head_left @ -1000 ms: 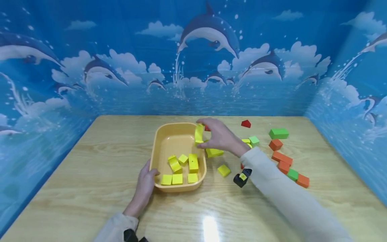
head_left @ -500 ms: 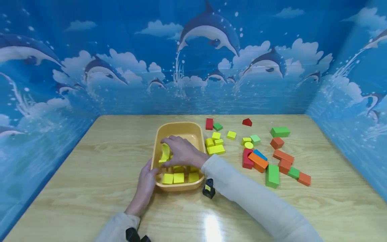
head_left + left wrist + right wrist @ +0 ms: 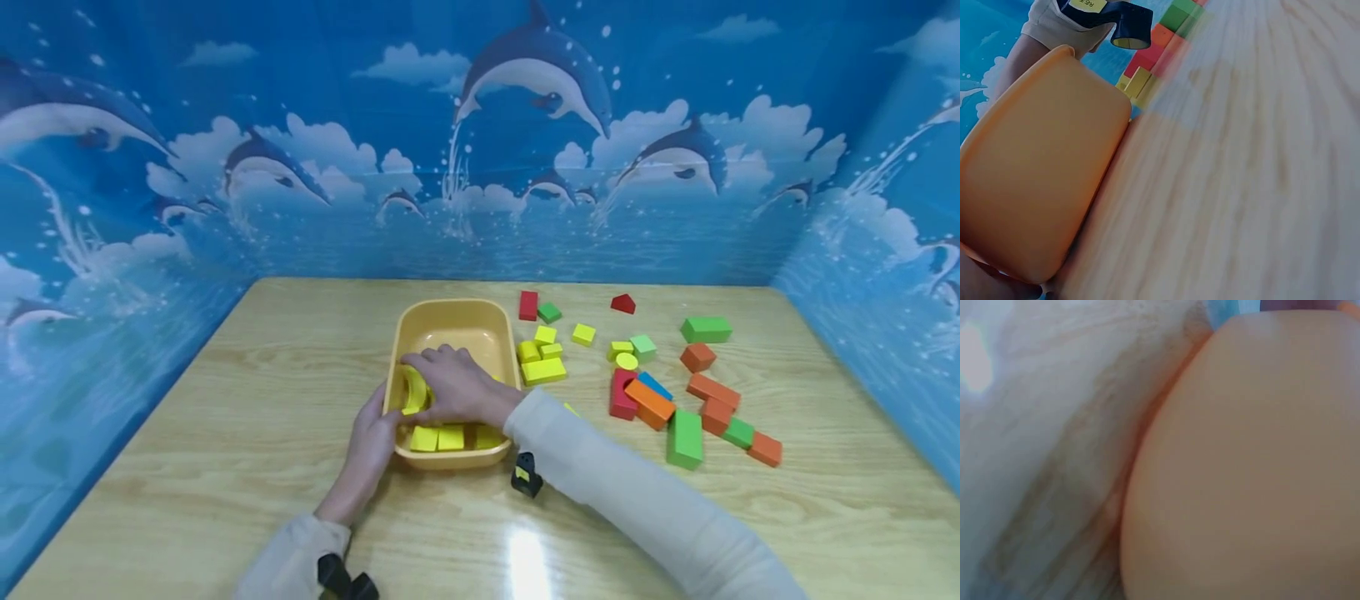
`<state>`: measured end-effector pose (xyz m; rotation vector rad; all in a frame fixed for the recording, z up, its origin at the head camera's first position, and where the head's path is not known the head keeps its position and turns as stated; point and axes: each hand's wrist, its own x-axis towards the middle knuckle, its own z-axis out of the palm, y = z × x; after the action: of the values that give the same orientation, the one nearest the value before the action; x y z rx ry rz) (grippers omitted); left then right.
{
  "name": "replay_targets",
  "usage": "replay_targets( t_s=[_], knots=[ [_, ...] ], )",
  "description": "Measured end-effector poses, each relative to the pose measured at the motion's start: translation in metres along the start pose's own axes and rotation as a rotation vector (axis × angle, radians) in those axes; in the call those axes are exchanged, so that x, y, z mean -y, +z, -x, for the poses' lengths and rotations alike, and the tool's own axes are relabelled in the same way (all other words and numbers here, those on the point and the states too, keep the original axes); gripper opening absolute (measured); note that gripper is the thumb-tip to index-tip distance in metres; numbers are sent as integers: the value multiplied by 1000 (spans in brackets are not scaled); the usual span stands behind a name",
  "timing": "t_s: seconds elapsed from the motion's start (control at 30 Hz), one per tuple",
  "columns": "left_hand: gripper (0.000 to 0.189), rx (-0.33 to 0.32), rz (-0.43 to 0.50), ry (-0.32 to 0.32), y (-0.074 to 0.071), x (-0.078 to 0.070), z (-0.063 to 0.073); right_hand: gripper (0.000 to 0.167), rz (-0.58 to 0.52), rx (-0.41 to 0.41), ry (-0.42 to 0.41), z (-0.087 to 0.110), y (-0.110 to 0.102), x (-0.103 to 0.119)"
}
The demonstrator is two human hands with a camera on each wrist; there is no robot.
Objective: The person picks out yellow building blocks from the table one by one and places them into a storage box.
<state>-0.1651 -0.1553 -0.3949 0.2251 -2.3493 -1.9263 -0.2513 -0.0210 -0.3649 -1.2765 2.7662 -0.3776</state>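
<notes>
In the head view a yellow-orange plastic bin (image 3: 459,312) stands on the table left of the loose blocks. My left hand (image 3: 372,439) grips its left side, the thumb over the rim. Inside the bin, my right hand (image 3: 459,387) holds a curved yellow block (image 3: 415,390) between thumb and fingers, low down by the left wall. Yellow square blocks (image 3: 437,438) lie along the bin's near end; the right hand hides others. Both wrist views mostly show the outer wall of the bin, (image 3: 1041,162) large and close, and not the held block.
Just right of the bin lies a cluster of yellow blocks (image 3: 543,370). Farther right are an orange block (image 3: 651,404) leaning on a red arch block (image 3: 622,395), a green block (image 3: 684,439) and several others. Dolphin-print curtains (image 3: 480,233) border the table's back and sides.
My right hand has carried the curved yellow block from the bin's right rim leftward and down into the bin. The left hand keeps its grip. The head view has shifted slightly.
</notes>
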Motion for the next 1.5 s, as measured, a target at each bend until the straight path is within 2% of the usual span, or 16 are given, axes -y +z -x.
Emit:
replay_targets(
  t_s=[0.17,0.3,0.5,0.7,0.83,1.0,1.13,1.3,1.5],
  knots=[
    [64,10,-40,-6,1,-3,-4,80,73,25,37,6,-4,3],
    [64,19,-60,8,-1,-4,-5,73,47,6,24,9,-14,6],
    [64,38,-70,-40,-3,-3,-4,64,-23,-17,20,19,-22,-3],
    [64,50,-88,-50,-2,-1,-4,59,-63,-102,70,49,-45,-42],
    [64,69,-82,-48,-2,-1,-4,54,-72,-114,170,75,-64,-84],
    [65,71,-91,-48,-3,-2,-3,40,-34,-38,292,112,-76,-138],
    [65,81,-86,-37,-3,-1,-2,35,31,24,330,142,-75,-168],
    [65,79,-94,-7,-4,-2,-2,29,71,-6,301,161,-68,-186],
    [66,79,-105,-22,-4,-1,-4,27,125,-61,306,163,-62,-190]
  ],
)
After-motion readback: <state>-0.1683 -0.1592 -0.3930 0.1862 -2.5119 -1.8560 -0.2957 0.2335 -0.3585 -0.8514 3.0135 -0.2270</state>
